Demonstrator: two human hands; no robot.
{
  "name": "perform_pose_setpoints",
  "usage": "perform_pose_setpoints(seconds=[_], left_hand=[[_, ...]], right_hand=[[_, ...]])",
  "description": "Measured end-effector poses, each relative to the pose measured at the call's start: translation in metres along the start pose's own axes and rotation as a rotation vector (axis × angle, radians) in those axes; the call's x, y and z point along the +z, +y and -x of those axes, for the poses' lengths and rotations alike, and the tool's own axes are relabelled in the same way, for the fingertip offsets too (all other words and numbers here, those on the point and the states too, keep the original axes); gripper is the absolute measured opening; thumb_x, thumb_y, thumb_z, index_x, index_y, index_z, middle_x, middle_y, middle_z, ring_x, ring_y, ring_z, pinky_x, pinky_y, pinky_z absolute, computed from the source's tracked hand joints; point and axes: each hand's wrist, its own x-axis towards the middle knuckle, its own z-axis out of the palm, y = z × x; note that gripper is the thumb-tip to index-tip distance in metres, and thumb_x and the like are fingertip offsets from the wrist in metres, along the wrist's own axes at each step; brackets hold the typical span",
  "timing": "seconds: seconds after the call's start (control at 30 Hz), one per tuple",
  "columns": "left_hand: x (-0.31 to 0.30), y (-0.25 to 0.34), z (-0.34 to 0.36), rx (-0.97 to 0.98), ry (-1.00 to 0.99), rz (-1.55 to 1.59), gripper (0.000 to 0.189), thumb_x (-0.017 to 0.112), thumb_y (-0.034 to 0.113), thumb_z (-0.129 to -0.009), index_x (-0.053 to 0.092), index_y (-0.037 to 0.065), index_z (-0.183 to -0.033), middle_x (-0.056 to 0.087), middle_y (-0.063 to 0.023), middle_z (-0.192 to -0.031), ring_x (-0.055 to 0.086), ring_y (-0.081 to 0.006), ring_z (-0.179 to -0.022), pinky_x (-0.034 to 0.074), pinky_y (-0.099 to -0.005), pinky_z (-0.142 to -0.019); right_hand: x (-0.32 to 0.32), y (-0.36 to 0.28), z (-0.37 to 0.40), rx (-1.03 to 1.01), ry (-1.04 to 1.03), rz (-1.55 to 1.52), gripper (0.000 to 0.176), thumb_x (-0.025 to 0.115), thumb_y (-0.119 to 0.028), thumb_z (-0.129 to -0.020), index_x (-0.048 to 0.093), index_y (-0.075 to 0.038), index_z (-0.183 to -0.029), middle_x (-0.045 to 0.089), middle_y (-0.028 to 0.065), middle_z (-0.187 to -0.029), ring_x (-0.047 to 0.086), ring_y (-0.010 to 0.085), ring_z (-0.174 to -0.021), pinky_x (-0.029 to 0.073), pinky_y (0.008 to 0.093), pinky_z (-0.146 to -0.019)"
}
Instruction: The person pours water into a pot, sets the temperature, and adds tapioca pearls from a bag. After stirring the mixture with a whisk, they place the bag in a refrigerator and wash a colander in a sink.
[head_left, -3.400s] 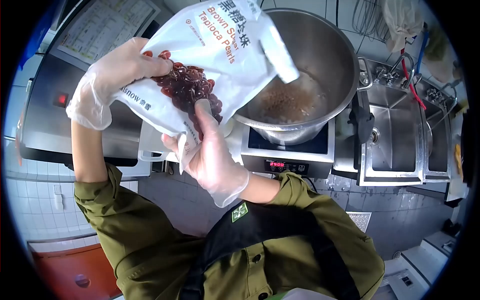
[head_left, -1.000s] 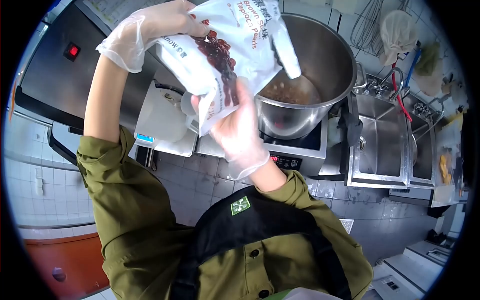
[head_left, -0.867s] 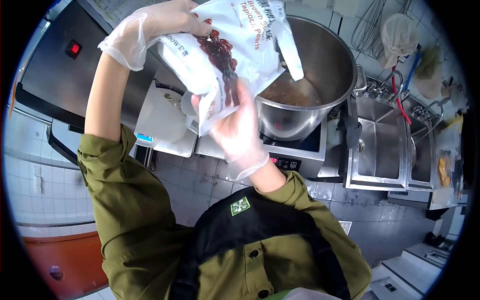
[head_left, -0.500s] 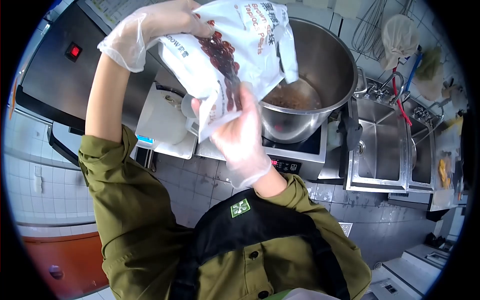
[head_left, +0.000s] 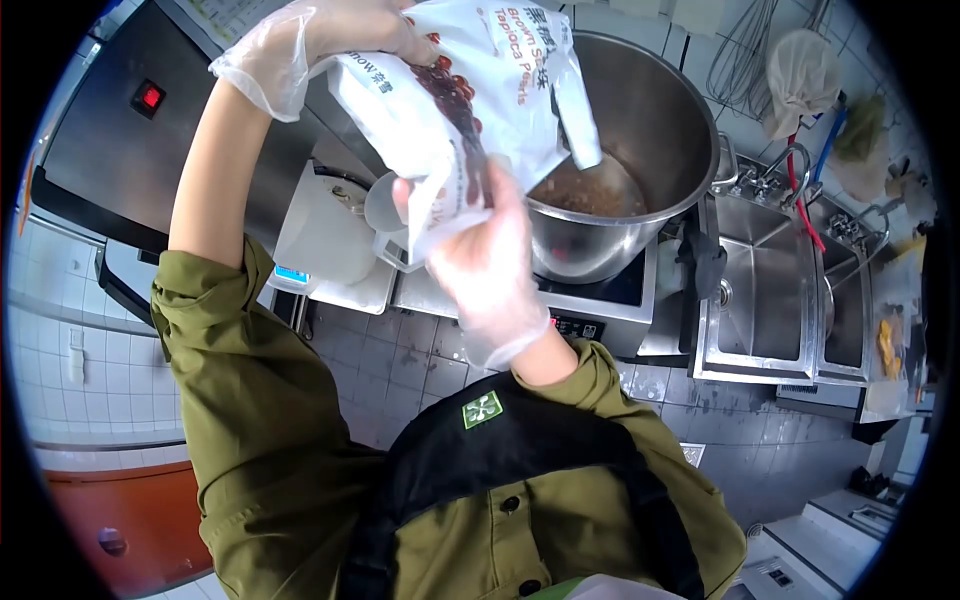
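1. Tipping is the step in hand, as I judge it: I have the glossy white plastic bag (head_left: 520, 125) aslant, its narrow end over the left side of the deep, round steel pot (head_left: 650, 110). Whether anything is falling from it, I cannot tell.

2. My left hand (head_left: 362, 27), in a loose clear glove, has its grip closed on the bag's upper left part. My right hand (head_left: 488, 258), gloved too, has its grip clamped on the gathered lower corner, thumb against the printed face.

3. For the next move, I judge a firm hold at both ends is called for, with the mouth inside the rim and clear of the wall. The thin film could sag or fold between my hands.

4. Soft and creased, the bag carries orange lettering and a picture of dark, shiny pearls; a stiff-looking pale strip (head_left: 577, 125) hangs at its pot-side end.

5. Smooth, brushed-looking metal curves around the brown, wet-looking contents (head_left: 590, 192) at the bottom of the pot, which stands on the flat, boxy cooker (head_left: 622, 328) at the front edge of the steel desk (head_left: 425, 292).

6. Left of it sits a cloudy, translucent plastic container (head_left: 325, 240); right of it, the square-cornered steel sink (head_left: 752, 369).
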Motion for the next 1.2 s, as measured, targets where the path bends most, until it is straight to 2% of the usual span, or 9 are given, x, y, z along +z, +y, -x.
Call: perform_pose_setpoints(seconds=[0.1,0.23,0.37,0.4,0.5,0.6,0.8,1.0,1.2], left_hand=[[-0.006,-0.006,-0.010,0.076,-0.142,0.118,0.043,0.067,0.026,-0.070,0.059,-0.004,-0.099,0.064,-0.0125,-0.082,0.063,-0.0160,-0.065,0.051,-0.0230,-0.063],[-0.005,0.000,-0.007,0.031,-0.104,-0.051,0.040,0.066,0.027,-0.071,0.061,-0.004,-0.096,0.065,-0.0110,-0.079,0.062,-0.0148,-0.062,0.050,-0.0230,-0.059],[-0.002,-0.007,-0.012,0.039,-0.094,0.019,0.041,0.066,0.028,-0.070,0.061,-0.004,-0.096,0.065,-0.0121,-0.079,0.063,-0.0150,-0.063,0.049,-0.0224,-0.061],[-0.003,-0.001,-0.007,0.034,-0.074,-0.020,0.038,0.064,0.025,-0.073,0.061,-0.004,-0.097,0.065,-0.0112,-0.081,0.062,-0.0145,-0.066,0.049,-0.0226,-0.063],[-0.010,0.011,0.001,-0.106,-0.245,0.174,0.031,0.062,0.022,-0.075,0.063,0.000,-0.096,0.065,-0.0078,-0.085,0.060,-0.0151,-0.076,0.047,-0.0261,-0.069],[-0.018,0.028,0.011,-0.139,-0.226,0.036,0.031,0.063,0.021,-0.076,0.063,-0.002,-0.097,0.065,-0.0085,-0.084,0.060,-0.0142,-0.077,0.047,-0.0256,-0.069],[-0.013,0.019,0.009,-0.035,-0.198,0.123,0.030,0.063,0.021,-0.075,0.063,-0.001,-0.096,0.065,-0.0087,-0.083,0.061,-0.0145,-0.073,0.048,-0.0254,-0.066],[-0.017,0.023,0.005,-0.132,-0.230,0.089,0.031,0.063,0.021,-0.074,0.064,-0.001,-0.095,0.065,-0.0084,-0.082,0.061,-0.0151,-0.073,0.048,-0.0255,-0.066],[-0.008,0.005,-0.006,-0.071,-0.259,0.212,0.030,0.063,0.022,-0.074,0.064,0.000,-0.096,0.065,-0.0069,-0.082,0.061,-0.0139,-0.073,0.047,-0.0245,-0.065]], right_hand=[[-0.003,0.000,-0.003,-0.009,0.031,0.006,0.041,0.030,-0.034,-0.094,0.039,-0.004,-0.121,0.051,0.0129,-0.116,0.053,0.0287,-0.101,0.045,0.0503,-0.083],[-0.004,-0.003,-0.009,0.035,0.029,-0.023,0.040,0.031,-0.033,-0.093,0.043,-0.004,-0.118,0.055,0.0127,-0.112,0.053,0.0286,-0.101,0.044,0.0494,-0.086],[-0.004,-0.003,-0.012,0.027,0.005,-0.016,0.039,0.033,-0.033,-0.093,0.043,-0.003,-0.117,0.054,0.0130,-0.112,0.053,0.0282,-0.101,0.045,0.0486,-0.086],[-0.004,-0.001,-0.012,0.018,0.010,0.000,0.039,0.033,-0.033,-0.093,0.043,-0.003,-0.117,0.054,0.0130,-0.112,0.053,0.0282,-0.101,0.045,0.0486,-0.086],[-0.003,-0.001,-0.011,0.012,0.047,0.021,0.039,0.033,-0.032,-0.093,0.043,-0.003,-0.116,0.054,0.0128,-0.111,0.053,0.0281,-0.100,0.045,0.0482,-0.085],[-0.003,0.001,-0.008,0.003,0.031,0.025,0.038,0.033,-0.031,-0.093,0.043,-0.003,-0.116,0.054,0.0130,-0.111,0.054,0.0284,-0.099,0.045,0.0481,-0.084],[-0.008,-0.004,-0.016,0.043,-0.006,-0.056,0.039,0.033,-0.031,-0.093,0.042,-0.002,-0.117,0.053,0.0138,-0.112,0.053,0.0295,-0.100,0.046,0.0489,-0.084],[-0.007,-0.003,-0.015,0.033,-0.002,-0.029,0.038,0.034,-0.030,-0.093,0.042,-0.002,-0.117,0.052,0.0146,-0.113,0.053,0.0303,-0.100,0.045,0.0489,-0.084],[-0.001,0.018,0.006,0.019,-0.117,-0.136,0.053,0.039,-0.044,-0.090,0.039,-0.004,-0.124,0.045,0.0144,-0.125,0.043,0.0292,-0.116,0.042,0.0433,-0.092]])
